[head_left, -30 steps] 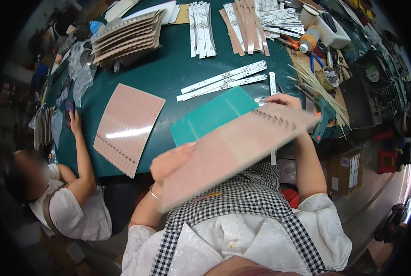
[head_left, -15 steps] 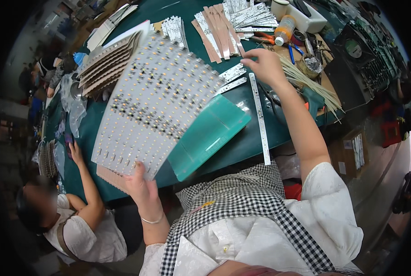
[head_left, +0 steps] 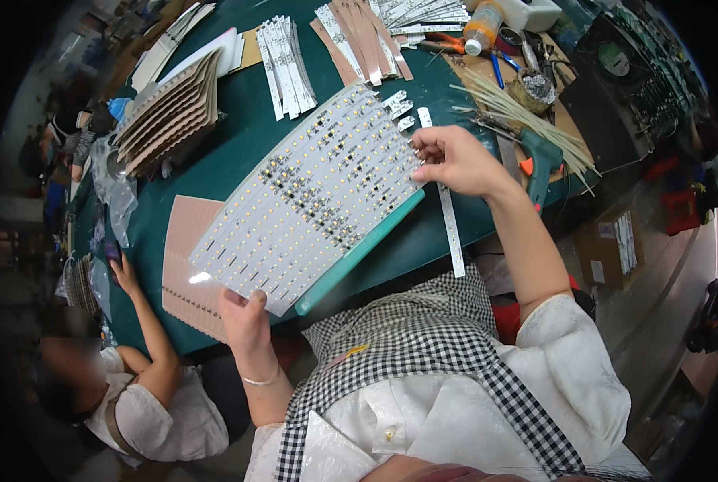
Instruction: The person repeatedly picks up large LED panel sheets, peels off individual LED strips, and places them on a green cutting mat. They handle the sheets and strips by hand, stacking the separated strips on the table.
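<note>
A wide LED circuit board panel (head_left: 310, 185), white with rows of small yellowish LEDs and black parts, is held tilted over the table. My left hand (head_left: 247, 321) grips its near-left edge, thumb on top. At the panel's right end my right hand (head_left: 455, 161) has thumb and curled fingers closed on the edge. Under the panel's near side shows a green plastic block or box (head_left: 359, 261), mostly covered. One loose LED strip (head_left: 452, 233) lies just right of it, reaching over the table's front edge. Short strip ends (head_left: 399, 104) poke out beyond the panel's far right corner.
A pinkish-brown panel (head_left: 190, 241) lies at left, beside a standing stack of corrugated panels (head_left: 174, 112). Strip bundles (head_left: 286, 68) lie at the back. Rightward are pale sticks (head_left: 527, 116), a glue gun (head_left: 544, 165) and an orange bottle (head_left: 482, 28). Another person (head_left: 150, 394) sits at left.
My right hand has come down from beside the strips at the back to the panel's right edge. The panel has turned and lies flatter, uncovering the pinkish-brown panel and covering more of the green piece.
</note>
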Available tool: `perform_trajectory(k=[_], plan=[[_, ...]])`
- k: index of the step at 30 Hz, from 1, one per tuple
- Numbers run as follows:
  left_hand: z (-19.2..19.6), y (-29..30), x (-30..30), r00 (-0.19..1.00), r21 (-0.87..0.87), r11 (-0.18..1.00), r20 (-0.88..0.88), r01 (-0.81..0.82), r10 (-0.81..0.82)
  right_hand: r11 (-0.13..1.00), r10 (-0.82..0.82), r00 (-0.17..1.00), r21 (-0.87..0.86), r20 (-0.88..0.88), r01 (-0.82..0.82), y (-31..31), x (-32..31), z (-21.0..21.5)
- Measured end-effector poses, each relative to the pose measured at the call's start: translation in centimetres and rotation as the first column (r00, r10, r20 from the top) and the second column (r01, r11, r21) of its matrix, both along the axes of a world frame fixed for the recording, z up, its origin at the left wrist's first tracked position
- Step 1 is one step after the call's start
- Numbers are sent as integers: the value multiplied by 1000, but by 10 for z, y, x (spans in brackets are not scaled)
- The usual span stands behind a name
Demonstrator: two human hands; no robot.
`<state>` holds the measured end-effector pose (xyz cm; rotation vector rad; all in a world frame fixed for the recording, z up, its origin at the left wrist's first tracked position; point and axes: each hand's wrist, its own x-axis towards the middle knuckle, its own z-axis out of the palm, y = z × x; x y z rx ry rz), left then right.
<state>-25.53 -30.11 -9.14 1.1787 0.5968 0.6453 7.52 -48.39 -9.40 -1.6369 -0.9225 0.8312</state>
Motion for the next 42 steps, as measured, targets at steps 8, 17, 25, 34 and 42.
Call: perform_trajectory(k=[8, 17, 25, 34, 42], plan=[[-9, -10, 22, 990, 70, 989, -54, -129, 133, 999, -3, 998, -48, 69, 6, 7, 9, -1], [-27, -21, 16, 973, 339, 914, 19, -222, 229, 1000, 0, 980, -4, 199, 1, 2, 10, -7], [-38, -13, 9, 990, 348, 927, 50, -141, 132, 993, -36, 974, 118, 225, 10, -7, 6, -14], [-28, -38, 11, 961, 808, 564, 6, -168, 277, 974, -164, 877, 213, 452, 73, -16, -7, -16], [-20, -38, 5, 960, 939, 341, -135, 45, 247, 922, -292, 876, 357, 384, 151, -22, -19, -28]])
